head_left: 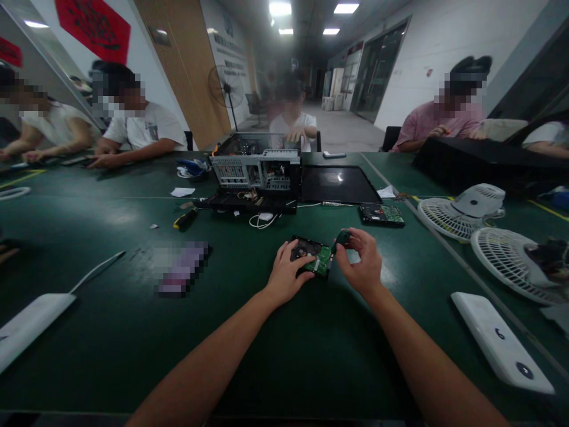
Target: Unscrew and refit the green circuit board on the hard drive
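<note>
A hard drive (323, 256) lies on the green table with its green circuit board facing up. My left hand (287, 270) grips it from the left, with the fingers over the far edge and the thumb across the board. In my right hand (363, 261), a small screwdriver (341, 239) with a dark handle is pinched between thumb and fingers. It leans over the drive's right edge; whether its tip touches a screw is too small to tell. Another hard drive (382, 214) rests farther off to the right, board up.
Beyond the drive stands an opened computer case (255, 169), beside a black side panel (340, 184). A yellow-black screwdriver (184, 219) and a phone (184, 268) lie left. White fans (466, 207) and a white power bank (502, 341) are right. Several people sit around the table.
</note>
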### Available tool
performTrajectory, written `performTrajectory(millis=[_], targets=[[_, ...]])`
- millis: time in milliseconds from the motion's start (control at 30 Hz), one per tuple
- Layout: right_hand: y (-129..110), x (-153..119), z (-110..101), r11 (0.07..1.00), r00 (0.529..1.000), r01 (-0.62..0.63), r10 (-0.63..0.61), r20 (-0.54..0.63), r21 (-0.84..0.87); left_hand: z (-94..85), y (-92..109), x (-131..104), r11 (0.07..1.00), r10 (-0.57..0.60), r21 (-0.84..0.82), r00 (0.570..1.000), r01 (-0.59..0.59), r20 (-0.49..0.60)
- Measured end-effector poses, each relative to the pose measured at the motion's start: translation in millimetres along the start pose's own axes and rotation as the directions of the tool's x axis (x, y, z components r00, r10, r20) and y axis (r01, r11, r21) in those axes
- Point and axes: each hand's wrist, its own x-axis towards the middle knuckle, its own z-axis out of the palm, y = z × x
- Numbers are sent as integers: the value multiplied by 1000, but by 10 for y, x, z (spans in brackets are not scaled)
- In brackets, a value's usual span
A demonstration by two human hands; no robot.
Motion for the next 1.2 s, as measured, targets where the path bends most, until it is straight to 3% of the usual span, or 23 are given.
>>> performTrajectory(millis=[1200], targets=[[-214, 147, -95, 969, 986, 163, -155, 57, -187, -35, 28, -80, 1000, -3, 6, 999, 3, -34]])
